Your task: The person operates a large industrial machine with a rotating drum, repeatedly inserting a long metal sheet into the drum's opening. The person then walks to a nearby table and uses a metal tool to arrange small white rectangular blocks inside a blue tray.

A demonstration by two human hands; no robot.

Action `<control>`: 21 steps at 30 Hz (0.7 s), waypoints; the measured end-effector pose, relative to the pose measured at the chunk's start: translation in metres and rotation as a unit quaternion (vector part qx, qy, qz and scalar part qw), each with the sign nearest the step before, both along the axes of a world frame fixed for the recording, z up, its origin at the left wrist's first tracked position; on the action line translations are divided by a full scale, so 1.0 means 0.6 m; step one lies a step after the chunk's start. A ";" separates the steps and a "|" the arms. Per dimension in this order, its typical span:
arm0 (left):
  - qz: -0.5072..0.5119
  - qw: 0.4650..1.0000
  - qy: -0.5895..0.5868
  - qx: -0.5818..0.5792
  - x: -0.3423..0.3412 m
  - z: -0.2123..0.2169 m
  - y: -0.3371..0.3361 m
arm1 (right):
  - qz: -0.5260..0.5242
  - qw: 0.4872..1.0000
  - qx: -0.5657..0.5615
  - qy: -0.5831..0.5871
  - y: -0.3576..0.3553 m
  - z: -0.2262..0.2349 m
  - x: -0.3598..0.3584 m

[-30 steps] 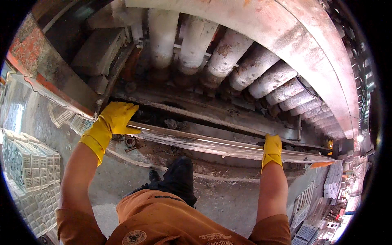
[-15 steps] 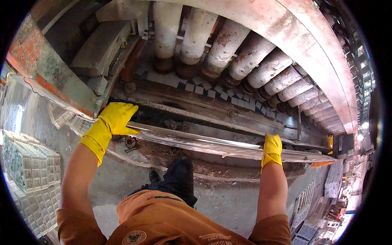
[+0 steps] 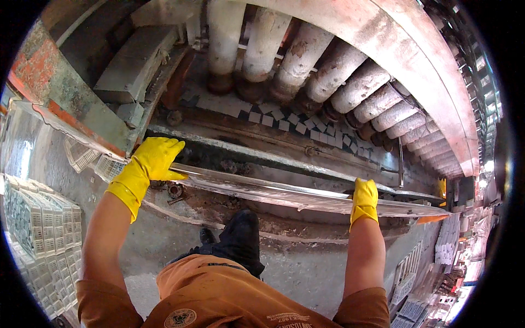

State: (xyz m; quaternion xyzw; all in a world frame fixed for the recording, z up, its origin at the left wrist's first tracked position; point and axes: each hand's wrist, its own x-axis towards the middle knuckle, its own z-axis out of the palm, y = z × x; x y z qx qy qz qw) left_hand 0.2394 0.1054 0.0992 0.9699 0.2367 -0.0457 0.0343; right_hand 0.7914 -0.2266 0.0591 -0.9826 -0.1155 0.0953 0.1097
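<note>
Both of my hands wear yellow rubber gloves and hold the upper edge of a long, pale metal panel (image 3: 268, 192) that runs across in front of me. My left hand (image 3: 156, 159) is at its left end, with the thumb stretched along the edge and the fingers bent over beyond it. Toward the right end, my right hand (image 3: 365, 198) is closed over the same edge. Behind the panel lies a metal rail (image 3: 246, 153). Farther in, small square white and dark tiles (image 3: 283, 125) lie scattered inside the machine.
A row of thick, stained cylinders (image 3: 302, 59) stands over the tiles, under a curved pale cover (image 3: 404, 38). A chipped green and orange frame (image 3: 71, 104) rises at the left. White plastic crates (image 3: 46, 229) are stacked on the floor at lower left. More crates (image 3: 406, 279) lie at lower right.
My hands and the panel stay in place. The rail behind the panel looks brighter and wetter along its length.
</note>
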 end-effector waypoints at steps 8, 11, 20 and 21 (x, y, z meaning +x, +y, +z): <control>-0.017 1.000 -0.020 0.014 -0.031 -0.021 -0.049 | 0.009 0.997 -0.064 -0.051 -0.061 -0.031 -0.016; -0.018 0.999 -0.026 0.020 -0.044 -0.026 -0.066 | -0.002 0.997 -0.060 -0.042 -0.067 -0.018 -0.044; -0.029 0.998 -0.046 0.035 -0.072 -0.040 -0.106 | -0.025 0.999 -0.022 -0.023 -0.119 -0.052 -0.048; -0.027 0.998 -0.045 0.035 -0.076 -0.040 -0.110 | -0.030 0.999 -0.019 -0.015 -0.122 -0.055 -0.049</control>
